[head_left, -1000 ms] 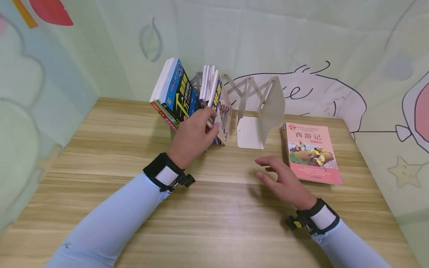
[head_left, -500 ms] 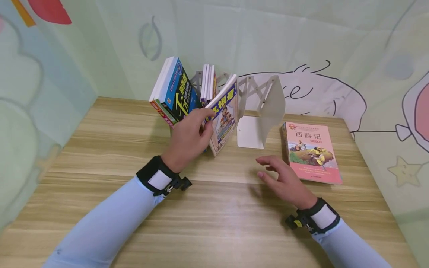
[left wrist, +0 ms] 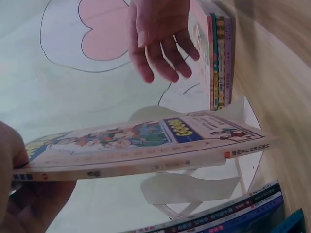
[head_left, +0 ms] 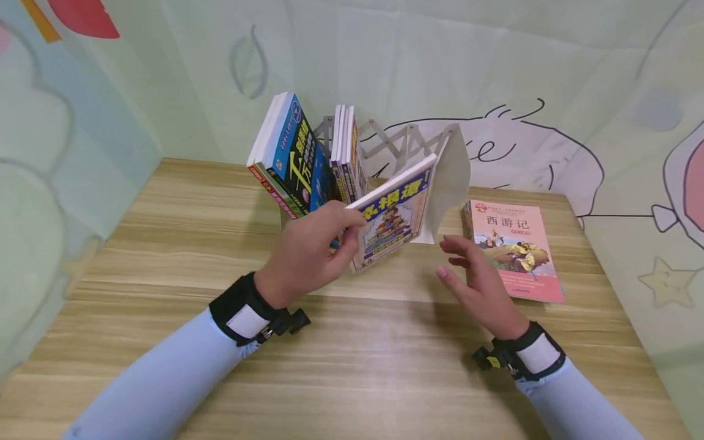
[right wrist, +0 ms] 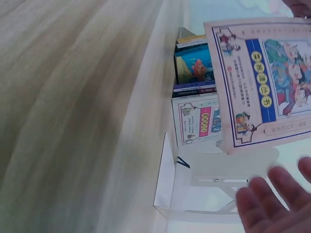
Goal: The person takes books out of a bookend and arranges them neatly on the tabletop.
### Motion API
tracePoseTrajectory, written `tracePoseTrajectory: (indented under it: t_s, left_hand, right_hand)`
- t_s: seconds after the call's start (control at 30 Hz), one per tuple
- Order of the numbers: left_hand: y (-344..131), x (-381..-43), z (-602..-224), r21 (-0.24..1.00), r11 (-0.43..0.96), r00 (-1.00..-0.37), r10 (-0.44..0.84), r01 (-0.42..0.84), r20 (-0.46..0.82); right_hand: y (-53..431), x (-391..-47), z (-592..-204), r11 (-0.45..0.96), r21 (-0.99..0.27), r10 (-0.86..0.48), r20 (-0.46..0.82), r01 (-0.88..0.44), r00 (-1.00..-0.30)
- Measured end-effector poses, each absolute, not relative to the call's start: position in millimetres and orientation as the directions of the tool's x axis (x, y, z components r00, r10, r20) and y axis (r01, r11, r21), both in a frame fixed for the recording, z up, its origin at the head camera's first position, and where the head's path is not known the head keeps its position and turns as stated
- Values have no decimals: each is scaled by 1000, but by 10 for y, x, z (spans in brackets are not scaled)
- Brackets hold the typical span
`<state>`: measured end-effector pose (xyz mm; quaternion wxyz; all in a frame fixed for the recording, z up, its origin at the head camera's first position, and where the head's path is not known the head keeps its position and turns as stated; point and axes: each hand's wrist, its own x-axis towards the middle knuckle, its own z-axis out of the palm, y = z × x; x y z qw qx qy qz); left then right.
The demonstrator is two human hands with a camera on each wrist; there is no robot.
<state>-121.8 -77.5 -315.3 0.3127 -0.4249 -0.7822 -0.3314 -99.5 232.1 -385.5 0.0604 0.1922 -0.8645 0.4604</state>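
My left hand (head_left: 308, 247) pinches a thin picture book (head_left: 393, 214) by its near left edge, thumb on one side and fingers on the other. In the left wrist view the book's spine (left wrist: 141, 167) faces the camera and its lower end is just above the table. My right hand (head_left: 484, 284) hovers to the right with relaxed fingers and holds nothing. In the right wrist view its fingertips (right wrist: 262, 199) are apart from the book's illustrated cover (right wrist: 272, 82). Behind the held book, thin books (head_left: 345, 150) stand in an expandable metal bookend (head_left: 453, 165).
Thicker books (head_left: 291, 153) lean left at the bookend's left side. A stack of pink-covered books (head_left: 517, 250) lies flat at the right of the wooden table (head_left: 352, 366). A printed cloth wall (head_left: 330, 55) closes off the back.
My left hand has drawn the picture book away from the standing row, toward me and rightward, turning its cover more into view. My right hand has shifted slightly right and up.
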Motion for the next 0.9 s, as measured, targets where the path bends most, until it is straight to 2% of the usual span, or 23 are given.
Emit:
tracePoseTrajectory:
  t_s: [0.13,0.33,0.4,0.6,0.9]
  left_hand:
    - [-751,-1089,-3130,203,350,-375,541,914,753]
    - [-713,-949,-3121,185,284,-324,596,941,735]
    - [-700,-927,-3127,196,264,-320,599,944,734]
    - [-686,-893,-3149,214,249,-324,601,944,730]
    - [-675,-888,-3186,246,259,-355,610,934,709]
  right_hand:
    - [2325,-994,-3801,492,-758,-257,344,-429,-903]
    - [2333,-1007,-3716,421,-759,-389,344,-497,-855]
    - [2339,-1003,-3708,421,-756,-409,335,-501,-849]
    - [2365,-927,-3739,508,-717,-335,345,-477,-877]
    - [2393,-893,-3768,452,-730,-339,392,-513,-855]
